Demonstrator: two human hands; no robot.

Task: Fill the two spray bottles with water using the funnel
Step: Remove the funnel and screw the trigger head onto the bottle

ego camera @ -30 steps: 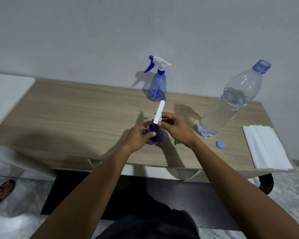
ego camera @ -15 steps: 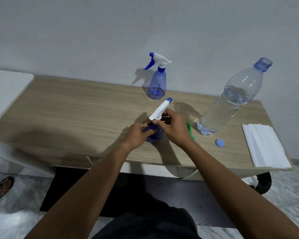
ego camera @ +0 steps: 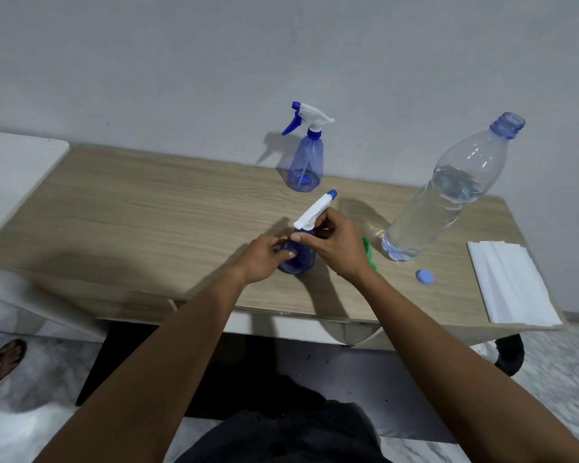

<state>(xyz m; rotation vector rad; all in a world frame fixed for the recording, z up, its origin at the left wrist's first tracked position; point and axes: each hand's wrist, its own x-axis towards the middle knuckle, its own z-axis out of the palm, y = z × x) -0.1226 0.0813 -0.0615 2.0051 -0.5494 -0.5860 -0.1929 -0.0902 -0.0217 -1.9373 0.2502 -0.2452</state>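
A blue spray bottle point(ego camera: 300, 260) stands near the front of the wooden table point(ego camera: 147, 212). My left hand point(ego camera: 264, 257) grips its body. My right hand point(ego camera: 336, 247) is closed around its neck and the white spray head point(ego camera: 315, 210), whose blue nozzle points up and right. A second blue spray bottle point(ego camera: 306, 162) with its spray head on stands upright at the back by the wall. The green funnel point(ego camera: 368, 250) lies mostly hidden behind my right hand. A large clear water bottle point(ego camera: 448, 195), open and about half full, stands at the right.
A blue bottle cap point(ego camera: 425, 276) lies on the table in front of the water bottle. Folded white paper towels point(ego camera: 508, 282) sit at the right end. A white surface point(ego camera: 10, 172) adjoins the table's left end. A sandalled foot point(ego camera: 0, 362) shows on the floor at left.
The spray head in my right hand has swung from pointing nearly straight up to slanting up and right. The funnel's green edge now shows beside my right hand. My left hand stays on the bottle.
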